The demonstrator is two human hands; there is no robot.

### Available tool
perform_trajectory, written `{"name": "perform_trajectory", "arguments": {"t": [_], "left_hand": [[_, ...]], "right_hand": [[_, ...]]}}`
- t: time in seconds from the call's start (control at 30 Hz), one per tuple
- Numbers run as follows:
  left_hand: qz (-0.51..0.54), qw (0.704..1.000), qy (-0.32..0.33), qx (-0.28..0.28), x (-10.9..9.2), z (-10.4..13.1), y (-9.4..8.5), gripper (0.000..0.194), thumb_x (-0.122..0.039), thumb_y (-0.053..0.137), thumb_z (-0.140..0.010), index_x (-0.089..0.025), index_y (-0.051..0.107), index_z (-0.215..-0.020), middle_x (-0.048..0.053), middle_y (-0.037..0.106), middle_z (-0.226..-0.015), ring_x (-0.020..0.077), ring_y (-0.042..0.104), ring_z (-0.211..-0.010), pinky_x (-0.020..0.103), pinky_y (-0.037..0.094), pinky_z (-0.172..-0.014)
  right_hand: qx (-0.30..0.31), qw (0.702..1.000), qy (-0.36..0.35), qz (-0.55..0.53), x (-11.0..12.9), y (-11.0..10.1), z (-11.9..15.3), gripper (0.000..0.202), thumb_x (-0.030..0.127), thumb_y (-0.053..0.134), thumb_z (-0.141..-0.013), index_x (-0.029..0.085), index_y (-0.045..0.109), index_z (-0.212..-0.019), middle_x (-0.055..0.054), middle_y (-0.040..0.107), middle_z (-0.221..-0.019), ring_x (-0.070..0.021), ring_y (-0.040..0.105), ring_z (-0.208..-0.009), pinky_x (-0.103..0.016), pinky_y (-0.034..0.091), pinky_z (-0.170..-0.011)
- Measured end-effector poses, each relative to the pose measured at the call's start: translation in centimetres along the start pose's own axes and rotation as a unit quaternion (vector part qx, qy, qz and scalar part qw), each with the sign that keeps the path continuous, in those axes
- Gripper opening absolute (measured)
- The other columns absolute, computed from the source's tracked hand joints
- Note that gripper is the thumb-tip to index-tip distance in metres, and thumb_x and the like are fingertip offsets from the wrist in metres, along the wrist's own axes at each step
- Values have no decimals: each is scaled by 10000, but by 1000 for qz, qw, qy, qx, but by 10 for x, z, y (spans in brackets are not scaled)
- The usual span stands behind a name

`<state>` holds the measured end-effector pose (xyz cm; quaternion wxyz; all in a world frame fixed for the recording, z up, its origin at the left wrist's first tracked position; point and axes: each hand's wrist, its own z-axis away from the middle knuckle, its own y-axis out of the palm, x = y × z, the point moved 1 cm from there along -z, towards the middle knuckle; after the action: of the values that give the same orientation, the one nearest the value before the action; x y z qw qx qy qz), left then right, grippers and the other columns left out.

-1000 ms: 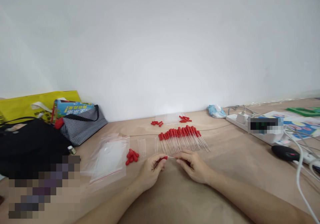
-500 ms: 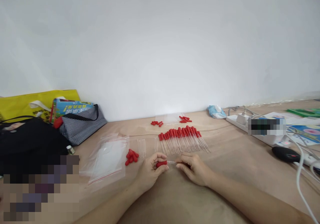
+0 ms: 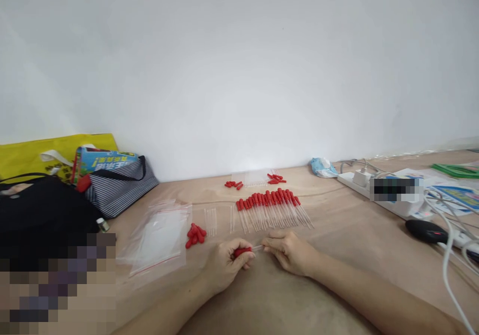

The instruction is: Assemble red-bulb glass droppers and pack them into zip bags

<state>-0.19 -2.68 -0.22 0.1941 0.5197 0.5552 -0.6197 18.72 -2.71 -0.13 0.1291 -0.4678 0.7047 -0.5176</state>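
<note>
Near the front centre, my left hand [image 3: 230, 261] is closed round a red rubber bulb [image 3: 242, 251]. A thin clear tube [image 3: 257, 248] meets the bulb's right end, and my right hand [image 3: 286, 251] pinches its other end. Beyond my hands lies a row of clear tubes with red bulbs on them [image 3: 269, 200]. Left of that row are bare clear tubes [image 3: 211, 221] and a small pile of loose red bulbs [image 3: 195, 235]. Farther back, more bare tubes [image 3: 254, 179] lie between two groups of small red bulbs [image 3: 276, 179].
Clear zip bags [image 3: 160, 240] lie at the left, near a striped bag [image 3: 123, 190], a black bag [image 3: 45, 210] and a yellow bag [image 3: 101, 140]. A blue-and-white packet [image 3: 323, 167] is by the wall. A power strip [image 3: 396, 202] with cables and a black object [image 3: 426, 230] are at the right.
My left fingers have wrapped farther round the red bulb, which sits slightly lower in view. The tube now slopes up towards my right hand. The camera view has shifted slightly.
</note>
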Motion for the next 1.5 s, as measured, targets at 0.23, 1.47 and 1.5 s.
{"name": "perform_trajectory", "arguments": {"t": [0.23,1.47,1.5], "left_hand": [[-96,993,71,-2,-5,0,-1,119,-253,507,-754,-164,580,-724,-20,572,-512,112,548,-465,195,436,-484],[-355,894,32,-270,12,-3,-43,107,-264,529,-686,-189,585,-738,36,543,-728,227,505,-738,351,410,-677],[-361,893,27,-266,12,-3,-42,109,-261,528,-687,-189,593,-735,37,541,-729,226,504,-731,352,408,-675]], "right_hand": [[-21,997,7,71,9,9,2,241,171,324,-839,165,547,-748,-45,541,-677,-129,453,-562,-246,283,-496],[-90,921,355,130,-12,21,-92,183,185,431,-740,160,544,-882,-78,632,-792,-202,556,-787,-299,283,-678],[-82,922,352,137,-11,22,-93,179,194,434,-742,162,551,-872,-81,634,-797,-205,555,-801,-303,275,-686]]}}
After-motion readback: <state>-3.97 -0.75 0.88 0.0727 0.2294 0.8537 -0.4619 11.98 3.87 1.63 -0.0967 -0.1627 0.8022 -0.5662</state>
